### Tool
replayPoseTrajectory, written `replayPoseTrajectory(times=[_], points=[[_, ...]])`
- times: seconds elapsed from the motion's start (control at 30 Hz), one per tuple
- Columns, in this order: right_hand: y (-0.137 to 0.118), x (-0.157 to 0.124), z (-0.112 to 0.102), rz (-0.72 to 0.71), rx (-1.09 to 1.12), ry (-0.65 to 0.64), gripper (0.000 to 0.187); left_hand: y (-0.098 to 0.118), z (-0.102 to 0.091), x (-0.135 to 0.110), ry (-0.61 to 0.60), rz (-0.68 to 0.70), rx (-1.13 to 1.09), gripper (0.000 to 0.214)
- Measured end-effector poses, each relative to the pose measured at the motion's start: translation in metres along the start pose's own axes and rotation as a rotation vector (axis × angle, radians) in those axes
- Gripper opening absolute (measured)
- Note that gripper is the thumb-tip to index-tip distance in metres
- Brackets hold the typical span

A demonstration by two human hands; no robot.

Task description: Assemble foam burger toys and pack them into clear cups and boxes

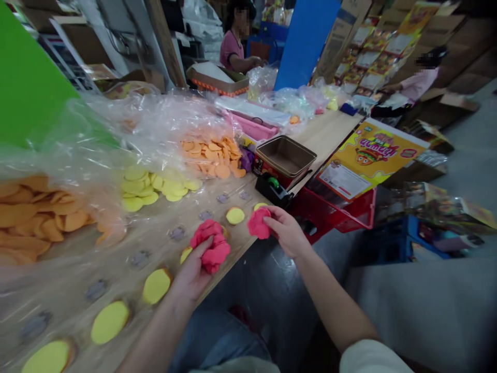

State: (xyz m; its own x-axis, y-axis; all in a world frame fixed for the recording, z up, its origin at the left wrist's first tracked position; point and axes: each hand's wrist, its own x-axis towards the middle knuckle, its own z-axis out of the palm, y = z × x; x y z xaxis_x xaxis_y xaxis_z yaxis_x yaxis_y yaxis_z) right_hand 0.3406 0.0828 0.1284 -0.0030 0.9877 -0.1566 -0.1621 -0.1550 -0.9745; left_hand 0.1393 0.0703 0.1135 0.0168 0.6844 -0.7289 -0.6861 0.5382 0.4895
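Note:
My left hand [194,274] is closed around a stack of red wavy-edged foam-like pieces [213,247] over the table's near edge. One red wavy-edged piece [258,224] is pinched between the thumb and fingers of my right hand [286,230], near the far end of a row. That row runs along the near edge: yellow round pieces, such as the yellow disc [157,286], with orange showing under some. Another yellow disc [235,215] lies between my hands, and one yellow disc [261,205] is partly hidden behind my right hand's piece. Grey flower-like shapes [96,290] form a parallel row.
Loose yellow discs [155,184], orange discs [212,155] and larger orange pieces [42,217] lie in clear plastic bags. A tape dispenser [274,189], a tin box [285,158] and a red crate [353,217] stand beyond my right hand. Two people work farther back.

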Motion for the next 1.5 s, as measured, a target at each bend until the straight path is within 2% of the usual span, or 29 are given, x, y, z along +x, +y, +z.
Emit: replayPoseTrajectory(times=[0.07,0.2,0.3,0.4,0.47,0.53,0.63,0.77,0.83,0.9,0.97,1.07,1.13,1.23,1.37,1.43,1.5], points=[[0.004,0.013,-0.016,0.036,0.036,0.024,0.033,0.001,0.003,0.005,-0.007,0.023,0.004,0.012],[0.008,0.036,-0.034,-0.109,-0.155,0.13,0.031,-0.005,0.003,0.012,-0.04,-0.024,0.097,0.009],[0.012,0.058,-0.042,-0.111,-0.298,0.085,0.036,-0.011,0.003,0.013,-0.077,-0.064,0.202,0.01],[0.023,0.077,-0.049,-0.191,-0.638,0.13,0.029,-0.016,0.008,0.013,-0.139,-0.076,0.312,0.013],[0.031,0.084,-0.052,-0.263,-0.923,0.177,0.022,-0.019,0.014,0.014,-0.223,-0.072,0.408,0.016],[0.037,0.086,-0.054,-0.288,-1.096,0.2,0.02,-0.021,0.021,0.015,-0.307,-0.062,0.497,0.021],[0.039,0.087,-0.055,-0.28,-1.088,0.216,0.018,-0.024,0.032,0.021,-0.403,-0.062,0.549,0.022],[0.037,0.093,-0.055,-0.281,-0.787,0.145,0.019,-0.028,0.038,0.028,-0.464,-0.087,0.546,0.013],[0.039,0.095,-0.055,-0.261,-0.737,0.105,0.021,-0.029,0.038,0.029,-0.46,-0.088,0.54,0.013],[0.042,0.095,-0.054,-0.235,-0.855,0.092,0.021,-0.031,0.037,0.029,-0.468,-0.085,0.536,0.016],[0.045,0.093,-0.052,-0.255,-1.076,0.099,0.019,-0.032,0.038,0.029,-0.48,-0.084,0.542,0.02],[0.044,0.088,-0.05,-0.364,-1.375,0.082,0.019,-0.033,0.041,0.029,-0.477,-0.073,0.549,0.02],[0.041,0.084,-0.048,-0.423,-1.49,0.096,0.023,-0.033,0.042,0.029,-0.467,-0.071,0.544,0.019],[0.04,0.075,-0.05,-0.472,-1.563,0.164,0.027,-0.029,0.041,0.028,-0.444,-0.088,0.525,0.017],[0.048,0.061,-0.057,-0.476,-1.607,0.119,0.031,-0.017,0.032,0.025,-0.414,-0.136,0.455,0.019],[0.052,0.056,-0.058,-0.476,-1.564,0.138,0.034,-0.01,0.026,0.024,-0.398,-0.167,0.371,0.022],[0.052,0.052,-0.053,-0.489,-1.419,0.216,0.036,-0.004,0.021,0.023,-0.389,-0.195,0.305,0.026]])
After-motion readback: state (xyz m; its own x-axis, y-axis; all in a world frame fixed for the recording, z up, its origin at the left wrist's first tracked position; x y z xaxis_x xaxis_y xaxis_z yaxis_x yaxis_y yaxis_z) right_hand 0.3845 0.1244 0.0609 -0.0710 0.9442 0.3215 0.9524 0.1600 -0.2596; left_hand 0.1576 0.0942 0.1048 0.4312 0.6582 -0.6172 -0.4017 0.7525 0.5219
